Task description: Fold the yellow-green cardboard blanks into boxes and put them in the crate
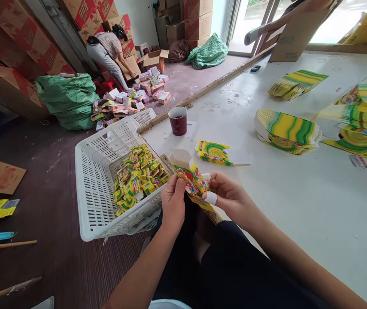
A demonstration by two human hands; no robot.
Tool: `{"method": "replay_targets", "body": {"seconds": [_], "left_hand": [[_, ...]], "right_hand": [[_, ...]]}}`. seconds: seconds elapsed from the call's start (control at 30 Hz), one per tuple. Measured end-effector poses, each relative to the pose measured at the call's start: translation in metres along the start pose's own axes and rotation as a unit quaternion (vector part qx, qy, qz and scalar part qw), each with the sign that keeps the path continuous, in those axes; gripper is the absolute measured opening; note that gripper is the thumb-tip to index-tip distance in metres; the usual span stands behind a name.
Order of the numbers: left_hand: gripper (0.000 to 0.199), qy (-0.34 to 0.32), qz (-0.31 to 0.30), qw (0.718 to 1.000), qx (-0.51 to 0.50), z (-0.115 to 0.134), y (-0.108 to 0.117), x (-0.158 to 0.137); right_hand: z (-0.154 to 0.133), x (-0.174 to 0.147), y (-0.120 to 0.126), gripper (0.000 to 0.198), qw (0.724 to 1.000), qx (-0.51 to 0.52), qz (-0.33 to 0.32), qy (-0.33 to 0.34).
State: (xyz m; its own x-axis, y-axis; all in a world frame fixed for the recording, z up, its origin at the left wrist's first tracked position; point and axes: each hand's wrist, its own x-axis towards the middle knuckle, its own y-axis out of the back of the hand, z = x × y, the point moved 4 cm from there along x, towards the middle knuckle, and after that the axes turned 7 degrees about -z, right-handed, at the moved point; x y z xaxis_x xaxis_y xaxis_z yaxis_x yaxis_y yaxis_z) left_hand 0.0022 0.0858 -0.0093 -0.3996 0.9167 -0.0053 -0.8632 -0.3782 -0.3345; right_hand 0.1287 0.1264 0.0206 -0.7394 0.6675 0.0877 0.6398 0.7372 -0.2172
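Observation:
Between my two hands is a small yellow, green and red printed carton (pixel 191 180), its white end flaps standing up at the top. My left hand (pixel 173 199) pinches its left side, thumb on the printed face. On the right side, my right hand (pixel 226 195) grips the lower part; white tape wraps its thumb and a fingertip. Just beyond the carton, a short stack of flat cartons (pixel 213 152) lies on the white table (pixel 315 214). Left of my hands, a white plastic basket (pixel 85 189) holds many small yellow-green cartons (pixel 138 176).
A maroon mug (pixel 177 121) stands near the table's wooden edge. Fanned stacks of flat cartons (pixel 291 128) lie at right. Behind are a pile of small boxes (pixel 131 98), green sacks (pixel 67 101) and a person (pixel 107 51) bending over a cardboard box. Another person's arm (pixel 276 23) reaches in at upper right.

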Motion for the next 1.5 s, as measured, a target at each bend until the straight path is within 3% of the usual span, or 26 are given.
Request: {"method": "replay_targets", "body": {"seconds": [0.23, 0.37, 0.47, 0.53, 0.6, 0.73, 0.83, 0.9, 0.97, 1.0, 1.1, 1.17, 1.27, 1.33, 1.43, 1.5], "left_hand": [[0.039, -0.006, 0.054, 0.998, -0.024, -0.002, 0.001, -0.003], [0.033, 0.005, 0.023, 0.999, -0.044, -0.001, 0.001, 0.002], [0.031, -0.009, -0.01, 0.999, -0.037, 0.01, 0.007, 0.009], [0.03, -0.025, -0.015, 1.0, 0.005, 0.022, 0.015, 0.012], [0.032, -0.01, -0.061, 0.996, 0.056, 0.034, 0.021, 0.016], [0.078, 0.068, -0.257, 0.961, 0.08, 0.056, 0.019, 0.017], [0.093, 0.088, -0.298, 0.925, 0.22, 0.059, 0.012, 0.013], [0.085, 0.102, -0.278, 0.895, 0.333, 0.049, 0.006, 0.009], [0.07, 0.092, -0.239, 0.892, 0.374, 0.037, -0.002, 0.004], [0.064, 0.077, -0.214, 0.9, 0.373, 0.032, -0.005, 0.002], [0.062, 0.02, -0.154, 0.922, 0.353, 0.024, -0.008, -0.002], [0.068, -0.019, -0.162, 0.916, 0.366, 0.024, -0.008, -0.004], [0.071, -0.069, -0.212, 0.88, 0.42, 0.027, -0.009, -0.009], [0.069, -0.097, -0.243, 0.86, 0.438, 0.026, -0.01, -0.012], [0.071, -0.138, -0.263, 0.869, 0.396, 0.024, -0.013, -0.017], [0.075, -0.144, -0.252, 0.888, 0.357, 0.022, -0.015, -0.017]], "right_hand": [[0.013, -0.001, -0.001, 0.035, 0.997, 0.021, 0.07, -0.013], [0.014, -0.002, 0.013, 0.018, 0.986, -0.121, 0.111, 0.036], [0.003, -0.006, 0.024, 0.011, 0.938, -0.313, 0.113, 0.092], [-0.005, -0.01, 0.027, 0.02, 0.903, -0.395, 0.097, 0.14], [-0.013, -0.014, 0.031, 0.03, 0.866, -0.455, 0.098, 0.182], [-0.025, -0.02, 0.032, 0.037, 0.757, -0.603, 0.11, 0.226], [-0.027, -0.023, 0.02, 0.028, 0.714, -0.644, 0.047, 0.269], [-0.027, -0.026, 0.009, 0.024, 0.716, -0.631, 0.029, 0.298], [-0.027, -0.028, 0.003, 0.023, 0.739, -0.593, 0.085, 0.308], [-0.026, -0.028, 0.002, 0.024, 0.769, -0.551, 0.124, 0.299], [-0.017, -0.022, 0.007, 0.031, 0.907, -0.307, 0.194, 0.215], [-0.009, -0.016, 0.013, 0.036, 0.959, -0.139, 0.208, 0.133], [-0.003, -0.01, 0.025, 0.031, 0.974, -0.025, 0.222, 0.024], [0.003, -0.008, 0.028, 0.029, 0.981, 0.044, 0.179, -0.056], [0.015, -0.006, 0.021, 0.027, 0.969, 0.181, 0.079, -0.15], [0.02, -0.005, 0.014, 0.029, 0.955, 0.245, 0.037, -0.166]]}}
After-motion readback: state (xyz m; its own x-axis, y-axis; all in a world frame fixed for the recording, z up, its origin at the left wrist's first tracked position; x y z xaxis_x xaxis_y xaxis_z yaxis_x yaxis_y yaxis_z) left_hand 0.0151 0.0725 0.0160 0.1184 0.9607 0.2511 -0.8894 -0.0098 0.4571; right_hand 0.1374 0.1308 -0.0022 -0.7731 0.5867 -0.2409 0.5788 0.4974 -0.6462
